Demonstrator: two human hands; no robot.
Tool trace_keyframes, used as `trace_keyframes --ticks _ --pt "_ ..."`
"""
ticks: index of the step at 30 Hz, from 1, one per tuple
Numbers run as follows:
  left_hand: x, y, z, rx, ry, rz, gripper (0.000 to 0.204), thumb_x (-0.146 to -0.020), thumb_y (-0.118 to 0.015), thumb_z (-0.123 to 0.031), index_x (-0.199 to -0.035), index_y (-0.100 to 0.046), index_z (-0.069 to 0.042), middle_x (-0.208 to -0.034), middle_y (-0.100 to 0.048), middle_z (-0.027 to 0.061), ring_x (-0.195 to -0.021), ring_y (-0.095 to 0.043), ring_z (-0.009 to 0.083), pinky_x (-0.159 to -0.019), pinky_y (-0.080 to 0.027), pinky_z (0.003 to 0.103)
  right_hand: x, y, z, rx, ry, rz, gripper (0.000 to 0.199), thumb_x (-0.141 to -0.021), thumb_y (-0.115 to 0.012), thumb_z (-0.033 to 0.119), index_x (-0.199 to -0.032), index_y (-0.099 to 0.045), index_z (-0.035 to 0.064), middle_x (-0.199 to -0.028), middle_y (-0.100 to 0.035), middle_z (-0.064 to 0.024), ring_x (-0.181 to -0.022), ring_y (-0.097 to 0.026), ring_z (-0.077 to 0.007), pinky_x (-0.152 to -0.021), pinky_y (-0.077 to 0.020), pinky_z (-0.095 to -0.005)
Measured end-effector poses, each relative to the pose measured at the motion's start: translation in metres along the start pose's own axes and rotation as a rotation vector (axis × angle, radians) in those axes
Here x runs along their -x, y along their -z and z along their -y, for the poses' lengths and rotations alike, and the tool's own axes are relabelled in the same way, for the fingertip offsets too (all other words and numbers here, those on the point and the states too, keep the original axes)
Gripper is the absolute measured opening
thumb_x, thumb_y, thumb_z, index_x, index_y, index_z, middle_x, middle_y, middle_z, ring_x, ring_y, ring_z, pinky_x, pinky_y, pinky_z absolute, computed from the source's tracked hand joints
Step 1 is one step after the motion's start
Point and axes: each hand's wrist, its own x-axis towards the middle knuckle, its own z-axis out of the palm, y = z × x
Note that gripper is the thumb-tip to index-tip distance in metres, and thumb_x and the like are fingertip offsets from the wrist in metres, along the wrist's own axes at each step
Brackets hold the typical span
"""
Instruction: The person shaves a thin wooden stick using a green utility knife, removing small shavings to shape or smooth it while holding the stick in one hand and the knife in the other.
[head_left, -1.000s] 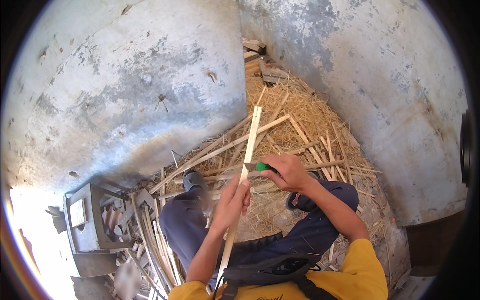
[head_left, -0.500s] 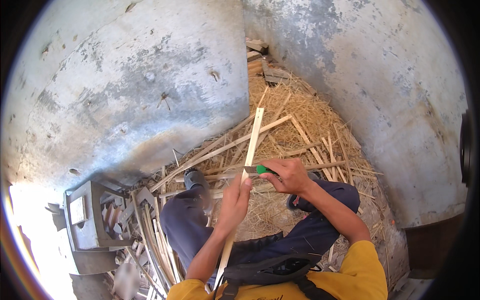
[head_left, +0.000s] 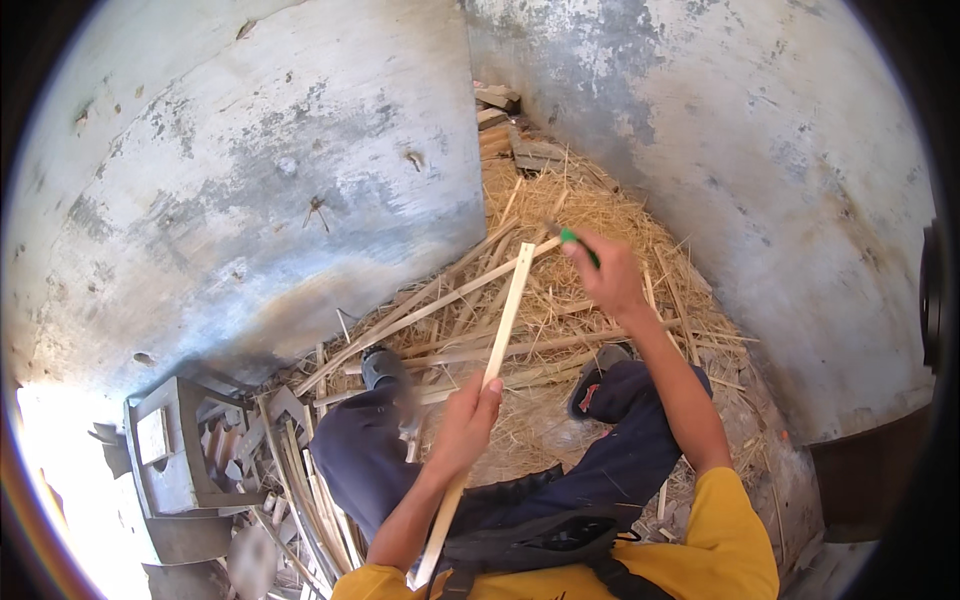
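Observation:
A long pale strip [head_left: 508, 322], bamboo by its look, slants up from beside my waist, away from me. My left hand [head_left: 468, 418] is wrapped round its middle, thumb along the top. My right hand [head_left: 612, 278] is closed on a green-handled knife [head_left: 569, 237] just right of the strip's far end. Its blade points up and left, blurred and hard to make out. The knife and the strip are apart.
Shavings [head_left: 590, 215] and loose strips cover the floor around my feet. A grey stool [head_left: 165, 440] lies at the left beside offcuts and a bundle of strips [head_left: 300, 480]. Worn plaster walls [head_left: 330, 130] close in on the far side.
My right hand has moved the knife away from me, from the strip just above my left hand to beside its far end. My left hand keeps its hold.

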Motion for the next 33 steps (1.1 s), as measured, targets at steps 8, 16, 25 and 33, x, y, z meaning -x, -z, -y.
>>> trace_keyframes --ticks 8,16,25,33 --pt "-0.007 0.001 -0.006 0.045 -0.022 0.023 0.028 -0.113 -0.053 -0.027 -0.098 -0.056 -0.004 -0.064 -0.052 0.0 -0.058 -0.049 0.0105 -0.055 -0.039 0.031 0.003 0.018 -0.018 -0.405 -0.235 -0.043 0.04 -0.109 -0.058 0.04 -0.12 -0.072 0.0048 -0.065 -0.051 0.0074 -0.057 -0.044 -0.0073 -0.056 -0.0389 -0.0282" --pt "-0.012 0.0 -0.018 0.117 -0.002 0.112 0.018 -0.113 -0.049 -0.021 -0.108 -0.055 -0.006 -0.065 -0.051 -0.002 -0.048 -0.047 0.0073 -0.046 -0.037 0.025 0.032 -0.022 0.027 -0.828 -0.28 0.236 0.026 -0.095 -0.081 0.021 -0.111 -0.076 0.0013 -0.08 -0.069 0.0016 -0.078 -0.065 -0.0093 -0.075 -0.0507 -0.0259" --pt "-0.02 0.004 -0.012 0.244 0.061 0.247 0.018 -0.11 -0.045 -0.018 -0.107 -0.057 -0.004 -0.07 -0.058 0.0028 -0.052 -0.054 0.0121 -0.05 -0.045 0.027 0.033 -0.015 0.041 -0.675 -0.268 0.242 0.019 -0.096 -0.081 0.017 -0.102 -0.074 -0.0001 -0.088 -0.072 -0.0012 -0.079 -0.064 -0.009 -0.075 -0.0507 -0.0256" --pt "-0.024 -0.007 -0.028 0.223 0.041 0.119 0.024 -0.115 -0.046 -0.023 -0.116 -0.059 -0.002 -0.073 -0.058 0.0019 -0.055 -0.054 0.0102 -0.053 -0.047 0.026 0.036 -0.012 0.052 -0.458 -0.067 0.18 0.02 -0.096 -0.078 0.018 -0.097 -0.071 0.0002 -0.07 -0.055 0.0033 -0.066 -0.045 -0.0071 -0.061 -0.0374 -0.0289"
